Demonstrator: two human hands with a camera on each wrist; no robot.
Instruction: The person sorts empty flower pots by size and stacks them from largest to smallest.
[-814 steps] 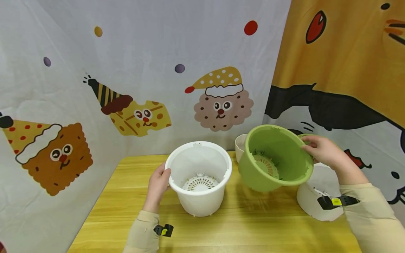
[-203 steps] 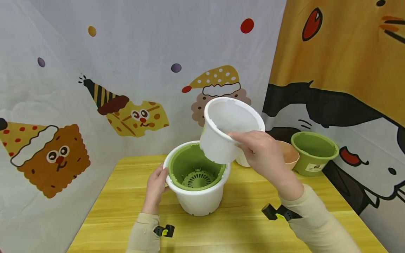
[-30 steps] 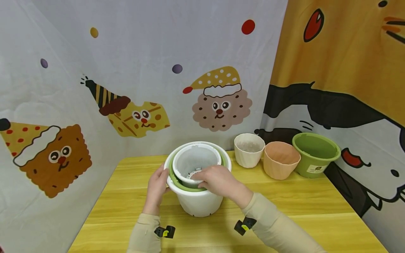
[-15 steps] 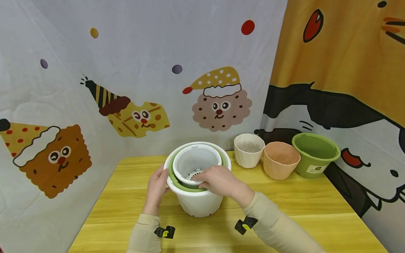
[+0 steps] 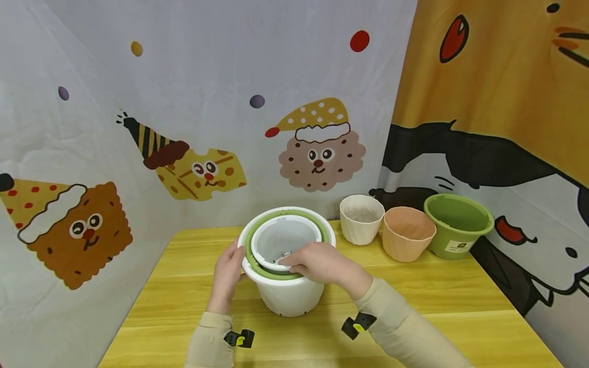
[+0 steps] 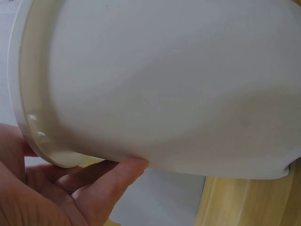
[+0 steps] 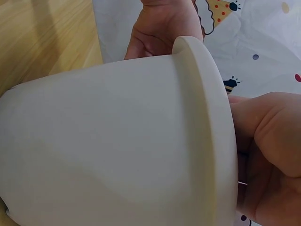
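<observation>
A large white plastic pot (image 5: 290, 296) stands upright on the table, with a green pot (image 5: 249, 248) nested inside it. Within the green pot sits a smaller white pot (image 5: 282, 237). My left hand (image 5: 227, 276) holds the large pot's rim on its left side, thumb on top; the left wrist view shows fingers (image 6: 117, 181) against the outer wall below the rim. My right hand (image 5: 324, 263) pinches the near right rim of the small white pot, thumb and fingers around the edge. In the right wrist view, the large pot's wall hides that pinch partly.
Back right on the wooden table (image 5: 391, 306), a cream pot (image 5: 361, 227), a peach pot (image 5: 407, 240) and a green pot with a label (image 5: 455, 235) stand in a row. A printed cloth (image 5: 193, 102) hangs behind the table.
Earlier the green pot went into the large white one, then my right hand lowered the small white pot inside. Over the last half second the small pot tilts slightly; its back rim drops.
</observation>
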